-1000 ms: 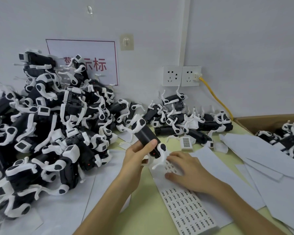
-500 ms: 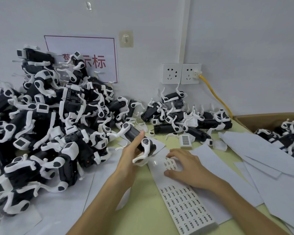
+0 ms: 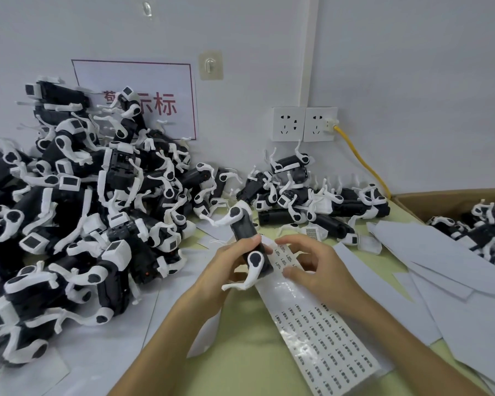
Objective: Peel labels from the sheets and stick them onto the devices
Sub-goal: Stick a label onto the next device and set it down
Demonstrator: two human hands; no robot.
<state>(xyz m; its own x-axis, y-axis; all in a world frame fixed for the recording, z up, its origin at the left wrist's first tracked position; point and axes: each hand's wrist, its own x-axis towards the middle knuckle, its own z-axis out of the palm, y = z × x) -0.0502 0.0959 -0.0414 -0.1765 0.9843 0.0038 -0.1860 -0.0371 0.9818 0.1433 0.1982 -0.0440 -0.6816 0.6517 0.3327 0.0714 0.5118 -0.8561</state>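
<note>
Black and white, the device is clasped in the left grip at the far end of the label sheet on the green worktop. The right grip curls over that sheet just beside the device. Whether it pinches a label I cannot tell. A heap of devices lies to the left.

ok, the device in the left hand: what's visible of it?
The device is a black, plastic-looking oblong body with two white curved limbs on round black-centred joints, one at its far end, one near. It is tilted, long axis pointing away, by the far end of the label sheet. The left hand holds it, thumb across the body.
</note>
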